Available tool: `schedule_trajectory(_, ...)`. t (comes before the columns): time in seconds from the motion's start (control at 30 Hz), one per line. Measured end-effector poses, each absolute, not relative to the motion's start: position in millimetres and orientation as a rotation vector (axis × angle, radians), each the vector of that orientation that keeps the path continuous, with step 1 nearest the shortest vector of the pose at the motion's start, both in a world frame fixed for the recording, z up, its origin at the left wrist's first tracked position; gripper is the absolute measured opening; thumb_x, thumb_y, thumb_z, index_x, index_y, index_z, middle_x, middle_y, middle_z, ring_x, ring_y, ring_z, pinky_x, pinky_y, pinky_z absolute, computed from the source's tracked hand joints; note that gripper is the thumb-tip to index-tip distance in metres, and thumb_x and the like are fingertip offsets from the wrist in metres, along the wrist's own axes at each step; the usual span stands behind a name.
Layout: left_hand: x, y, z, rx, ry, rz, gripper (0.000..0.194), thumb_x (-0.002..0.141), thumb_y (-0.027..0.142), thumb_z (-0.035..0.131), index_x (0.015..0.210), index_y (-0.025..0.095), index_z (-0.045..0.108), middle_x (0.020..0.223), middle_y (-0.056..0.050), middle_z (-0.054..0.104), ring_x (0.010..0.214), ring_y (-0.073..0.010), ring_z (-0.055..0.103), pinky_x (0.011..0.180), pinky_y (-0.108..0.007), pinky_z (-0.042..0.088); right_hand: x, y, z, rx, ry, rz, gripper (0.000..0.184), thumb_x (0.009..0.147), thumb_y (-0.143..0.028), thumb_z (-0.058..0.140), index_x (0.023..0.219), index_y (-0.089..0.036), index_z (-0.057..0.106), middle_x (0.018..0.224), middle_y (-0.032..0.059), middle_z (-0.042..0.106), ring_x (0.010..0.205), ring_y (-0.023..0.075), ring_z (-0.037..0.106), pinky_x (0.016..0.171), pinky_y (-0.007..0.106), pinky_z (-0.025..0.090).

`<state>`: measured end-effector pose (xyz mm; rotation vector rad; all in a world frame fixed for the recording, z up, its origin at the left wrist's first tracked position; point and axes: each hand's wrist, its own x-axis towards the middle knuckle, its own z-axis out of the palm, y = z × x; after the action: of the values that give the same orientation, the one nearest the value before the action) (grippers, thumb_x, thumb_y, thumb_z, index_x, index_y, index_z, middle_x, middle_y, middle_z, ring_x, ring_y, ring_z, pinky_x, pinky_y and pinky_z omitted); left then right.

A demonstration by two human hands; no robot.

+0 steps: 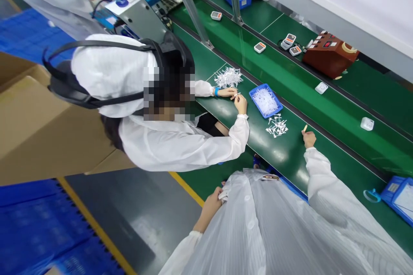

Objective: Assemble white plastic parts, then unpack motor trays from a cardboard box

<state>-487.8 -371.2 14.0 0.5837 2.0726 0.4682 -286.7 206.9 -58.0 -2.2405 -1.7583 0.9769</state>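
Touches the white coat (254, 223) with the left hand (211, 206), fingers partly hidden, spread impossible to tell. Has the right hand (309, 139) over the green tabletop (280, 154), pale-yellow piece (305, 128) at the curled fingers, clamping unclear. Beyond, shows 1 white-parts pile (277, 126) beside 1 blue tray (274, 113).

Beige piece (305, 128) in the right hand (309, 139), too small for identification.

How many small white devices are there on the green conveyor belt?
4: first device between the metal posts, then second device, third device and fourth device, spaced towards the picture's right. The posts may hide more.
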Motion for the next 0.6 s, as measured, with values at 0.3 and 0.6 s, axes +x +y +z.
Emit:
schedule_trajectory(0.3, -493, -361, 17, 0.611, 2.073, 0.495, 0.015, 0.074, 0.013, 0.047, 0.081, 0.025, 0.043, 0.063, 0.002, 0.056, 0.065, -0.0217, 0.066, 0.061, -0.027, 0.034, -281, 183, -52, -2.275, -1.724, 0.973, 0.034, 0.098, -0.039, 0.062, 0.123, -0.015, 0.062, 0.119, 0.0092, 0.064, 0.101, 0.0199, 0.065, 0.087, 0.040, 0.058)
schedule_trajectory(0.6, -484, -386, 5, 0.465, 2.085, 0.534, 0.013, 0.076, 0.016, 0.050, 0.080, 0.024, 0.041, 0.064, 0.002, 0.055, 0.070, -0.0227, 0.067, 0.066, -0.031, 0.036, -316, 202, -33, -2.140, -1.791, 0.970, 0.035, 0.098, -0.039, 0.062, 0.123, -0.015, 0.061, 0.119, 0.0092, 0.064, 0.101, 0.0198, 0.065, 0.086, 0.039, 0.058)
